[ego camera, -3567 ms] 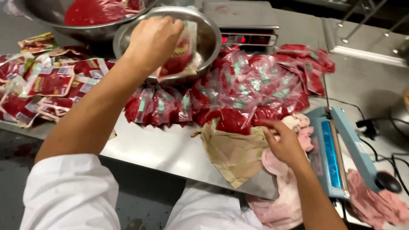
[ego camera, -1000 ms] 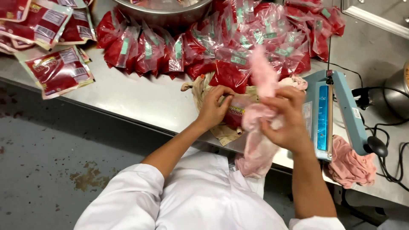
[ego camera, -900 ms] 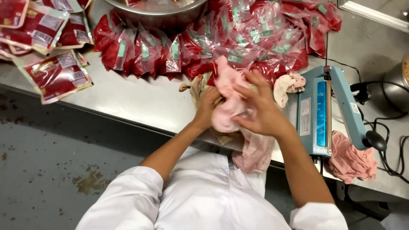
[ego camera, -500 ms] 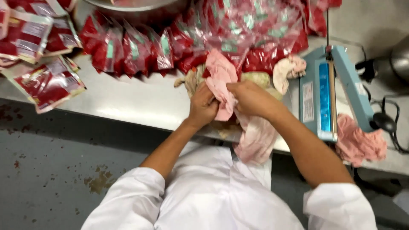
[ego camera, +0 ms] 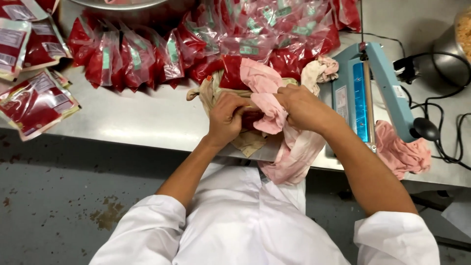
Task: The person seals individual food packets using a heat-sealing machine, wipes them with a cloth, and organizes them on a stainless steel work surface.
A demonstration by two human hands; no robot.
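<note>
Both hands have drawn a little closer together since half a second ago, and the pink cloth (ego camera: 269,105) is bunched tighter between them at the near edge of the bench (ego camera: 132,122). Its loose tail hangs over that edge in front of the white coat (ego camera: 235,221).

My left hand (ego camera: 226,115) is closed around a pouch (ego camera: 251,118), most of which is hidden by the fingers and the cloth, so its exact shape cannot be made out. My right hand (ego camera: 301,105) is clamped on the pink cloth, pressing it against the pouch. A tan cloth (ego camera: 248,142) lies under both hands.

By the look of it, the pink cloth is light, soft and limp, possibly damp; it is best gripped in a bunched handful. The pouch is likely slick plastic with soft filling, so a hold near its top edge would be surer than squeezing the belly.

Beyond the hands, filled red pouches (ego camera: 211,44) are heaped toward the far edge. A blue heat sealer (ego camera: 378,91) stands to the right, with another pink rag (ego camera: 400,152) beside it.
</note>
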